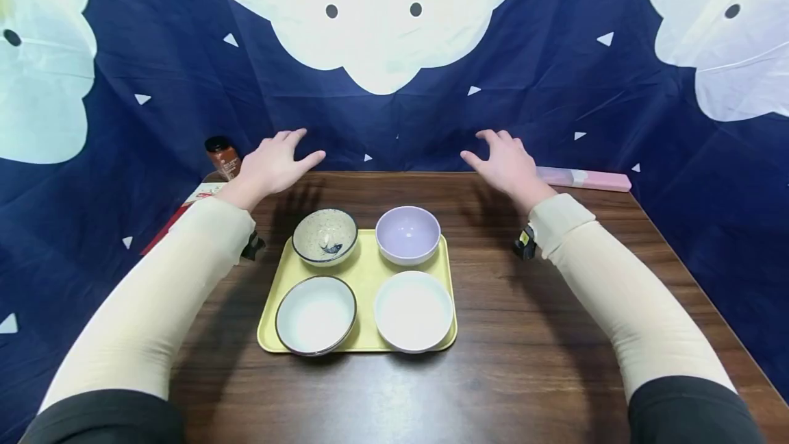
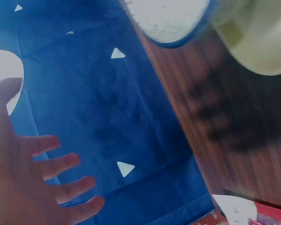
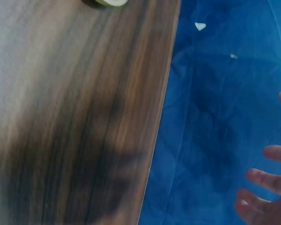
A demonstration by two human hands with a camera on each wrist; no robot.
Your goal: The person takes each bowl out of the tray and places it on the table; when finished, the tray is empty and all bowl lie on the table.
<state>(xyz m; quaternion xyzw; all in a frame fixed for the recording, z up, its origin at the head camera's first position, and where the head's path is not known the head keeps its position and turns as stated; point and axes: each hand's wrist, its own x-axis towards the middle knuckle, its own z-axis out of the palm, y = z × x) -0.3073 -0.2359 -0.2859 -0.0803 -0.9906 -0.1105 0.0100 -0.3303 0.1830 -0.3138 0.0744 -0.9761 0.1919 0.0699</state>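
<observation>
Both hands hover above the far part of the table, holding nothing. My left hand (image 1: 274, 163) is up behind the speckled bowl, with thumb and fingers spread apart. Opposite it, my right hand (image 1: 507, 164) hangs in the air to the right of the tray, its fingers loosely extended. On a yellow tray (image 1: 366, 293) sit a speckled bowl with a blue fish (image 1: 323, 231), a lilac bowl (image 1: 408, 235), a dark-rimmed white bowl (image 1: 316, 314) and a plain white bowl (image 1: 413, 310). The left wrist view shows the spread left fingers (image 2: 68, 190); only fingertips (image 3: 267, 180) appear in the right wrist view.
A brown jar with a black lid (image 1: 223, 156) stands at the table's back left, near a red-and-white packet (image 1: 185, 207). A long pink box (image 1: 592, 179) lies along the back right edge. Dark blue cloth (image 1: 394, 129) with cloud shapes hangs behind the wooden table (image 1: 493, 368).
</observation>
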